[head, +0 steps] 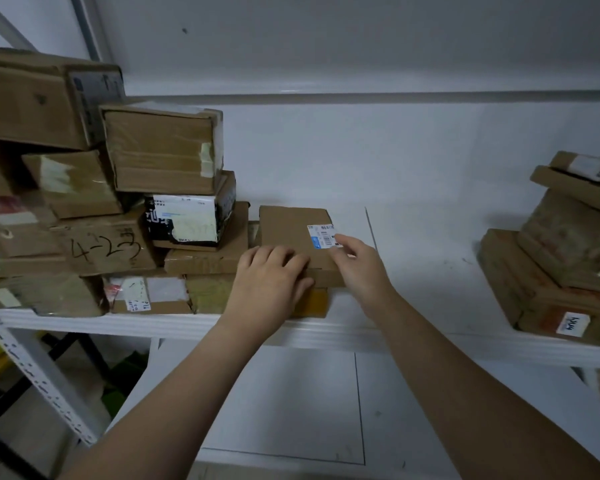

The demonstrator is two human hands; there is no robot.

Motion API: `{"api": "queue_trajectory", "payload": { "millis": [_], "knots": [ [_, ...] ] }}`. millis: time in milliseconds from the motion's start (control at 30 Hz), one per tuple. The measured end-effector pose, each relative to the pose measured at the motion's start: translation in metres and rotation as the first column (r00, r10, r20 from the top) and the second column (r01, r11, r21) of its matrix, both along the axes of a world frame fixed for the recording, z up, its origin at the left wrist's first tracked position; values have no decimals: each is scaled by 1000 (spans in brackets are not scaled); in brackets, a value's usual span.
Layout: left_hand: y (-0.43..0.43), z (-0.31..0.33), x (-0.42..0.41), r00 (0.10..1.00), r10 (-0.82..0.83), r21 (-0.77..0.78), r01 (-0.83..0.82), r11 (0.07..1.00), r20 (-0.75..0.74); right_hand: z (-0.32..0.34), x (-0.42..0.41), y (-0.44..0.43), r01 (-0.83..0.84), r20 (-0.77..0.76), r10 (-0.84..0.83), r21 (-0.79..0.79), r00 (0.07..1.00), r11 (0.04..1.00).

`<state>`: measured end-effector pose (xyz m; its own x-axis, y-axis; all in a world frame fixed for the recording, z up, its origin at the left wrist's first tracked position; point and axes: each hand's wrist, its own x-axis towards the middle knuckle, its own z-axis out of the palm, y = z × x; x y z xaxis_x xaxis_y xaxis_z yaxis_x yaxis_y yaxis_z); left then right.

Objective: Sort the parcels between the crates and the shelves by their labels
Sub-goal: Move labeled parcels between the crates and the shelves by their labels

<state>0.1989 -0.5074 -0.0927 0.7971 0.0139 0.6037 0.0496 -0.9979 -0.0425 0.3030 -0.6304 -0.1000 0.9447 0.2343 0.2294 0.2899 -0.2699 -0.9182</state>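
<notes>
A flat brown parcel (288,226) with a small white and blue label (321,235) lies on top of other parcels on the white shelf (153,323). My left hand (271,275) grips its near edge, fingers bent over the top and thumb against the front side. At the parcel's near right corner, my right hand (359,268) holds it with fingertips touching the label. A yellowish parcel (317,303) shows just under it.
A tall stack of taped cardboard boxes (160,150) fills the shelf's left, one marked 4-23 (104,247). Another pile of brown parcels (551,258) sits at the right. Bare shelf lies between them. A lower white shelf (291,403) and a perforated upright post (39,375) are below.
</notes>
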Motion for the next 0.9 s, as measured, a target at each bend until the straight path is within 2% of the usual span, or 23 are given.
{"api": "queue_trajectory", "payload": {
  "millis": [100, 233, 367, 467, 600, 700, 800, 900],
  "knots": [
    [3, 2, 4, 1000, -10, -19, 9, 1000, -18, 8, -3, -13, 1, 129, 5, -49, 992, 999],
    [-9, 16, 6, 995, -85, -65, 88, 994, 53, 23, -8, -49, 75, 331, -33, -113, 943, 991],
    [-37, 24, 19, 975, -196, -99, 207, 973, 107, 33, -20, -93, 188, 518, -100, -120, 850, 975],
    [-72, 29, 34, 952, -288, -144, 301, 943, 102, 36, -31, -126, 357, 630, -247, -52, 736, 933],
    [-130, 35, 56, 914, -400, -187, 406, 895, 68, 41, -35, -178, 499, 678, -346, -35, 649, 866],
    [-171, 42, 69, 861, -500, -199, 508, 838, 94, 48, -33, -225, 600, 666, -414, -62, 620, 798],
    [-210, 50, 83, 819, -562, -208, 573, 793, 112, 55, -29, -268, 696, 680, -483, -55, 551, 716],
    [-252, 67, 103, 780, -608, -198, 626, 754, 150, 67, -19, -307, 756, 676, -494, -143, 546, 639]
  ]
}}
